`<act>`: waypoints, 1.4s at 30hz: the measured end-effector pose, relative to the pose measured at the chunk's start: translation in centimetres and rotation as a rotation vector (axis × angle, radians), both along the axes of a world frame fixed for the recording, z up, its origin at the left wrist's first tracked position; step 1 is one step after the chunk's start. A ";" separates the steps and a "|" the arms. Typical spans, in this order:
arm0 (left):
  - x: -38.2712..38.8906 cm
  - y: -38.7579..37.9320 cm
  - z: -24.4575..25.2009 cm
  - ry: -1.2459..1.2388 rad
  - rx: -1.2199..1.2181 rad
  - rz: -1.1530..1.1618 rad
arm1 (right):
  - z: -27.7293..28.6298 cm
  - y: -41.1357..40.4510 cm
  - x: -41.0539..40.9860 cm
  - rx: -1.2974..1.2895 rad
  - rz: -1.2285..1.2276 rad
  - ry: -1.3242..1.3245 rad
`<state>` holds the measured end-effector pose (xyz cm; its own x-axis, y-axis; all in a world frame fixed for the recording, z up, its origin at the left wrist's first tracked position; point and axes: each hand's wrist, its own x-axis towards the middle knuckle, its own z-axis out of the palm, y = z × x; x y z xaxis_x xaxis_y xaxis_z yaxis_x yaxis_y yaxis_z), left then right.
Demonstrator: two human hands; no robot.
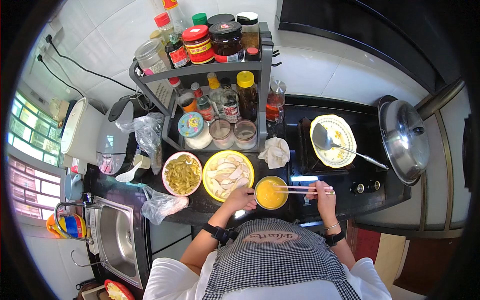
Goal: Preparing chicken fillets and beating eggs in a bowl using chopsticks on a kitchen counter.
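Observation:
My left hand [240, 199] grips the left rim of a small metal bowl [287, 195] at the counter's front edge. Yellow beaten egg [269, 194] fills part of the bowl. My right hand [323, 197] holds a pair of pink chopsticks [303, 189], whose tips are in the egg. Left of the bowl stands a yellow-rimmed plate [204, 176] of pale sliced food [228, 174], possibly mushrooms. Beside that is a pink-rimmed dish [164, 178] of green-brown cut vegetables [182, 174]. A crumpled white cloth [275, 152] lies just behind the bowl.
At the right, a patterned plate [339, 159] with a metal spatula [322, 138] sits over the stove [375, 150], beside a domed-lid wok [407, 138]. A seasoning rack [202, 69] with jars and bottles stands behind. Plastic bags [159, 204] and a sink [116, 232] are at the left.

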<state>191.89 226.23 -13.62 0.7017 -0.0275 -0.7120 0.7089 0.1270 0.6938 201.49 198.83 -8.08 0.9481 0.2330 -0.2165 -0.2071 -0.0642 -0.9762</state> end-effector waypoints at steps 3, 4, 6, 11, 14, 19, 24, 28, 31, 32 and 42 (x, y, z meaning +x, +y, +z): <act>0.1 0.0 0.2 0.003 0.012 -0.016 | 0.0 -0.1 -0.1 -0.066 0.066 0.041; 0.0 0.1 0.2 0.002 0.012 -0.016 | 0.0 -0.1 -0.1 -0.066 0.065 0.040; 0.0 0.1 0.1 -0.004 0.013 -0.019 | -0.3 -0.1 -0.1 -0.026 -0.060 0.018; 0.0 0.1 0.0 -0.013 0.011 -0.029 | -0.4 -0.3 -0.3 -0.050 -0.031 0.071; -0.1 0.2 0.0 -0.016 0.013 -0.025 | -0.7 -0.3 -0.4 -0.066 0.045 0.114; 0.1 0.2 0.3 -0.011 0.018 -0.033 | -0.2 -0.3 -0.5 -0.037 -0.010 0.104; 0.1 0.2 0.0 -0.015 0.021 -0.031 | 0.1 -0.1 -0.6 -0.096 0.064 0.053; 0.2 0.2 0.1 -0.011 0.017 -0.034 | 0.9 0.4 -0.8 -0.104 0.035 -0.089; 0.1 0.2 0.3 -0.004 0.020 -0.030 | 2.4 0.9 -1.3 -0.150 0.112 -0.014; 0.1 0.3 0.2 -0.009 0.020 -0.031 | 2.6 0.9 -1.3 -0.139 0.064 -0.027; 0.1 0.3 0.0 -0.017 0.020 -0.038 | 5.5 2.1 -1.3 -0.486 0.445 -0.631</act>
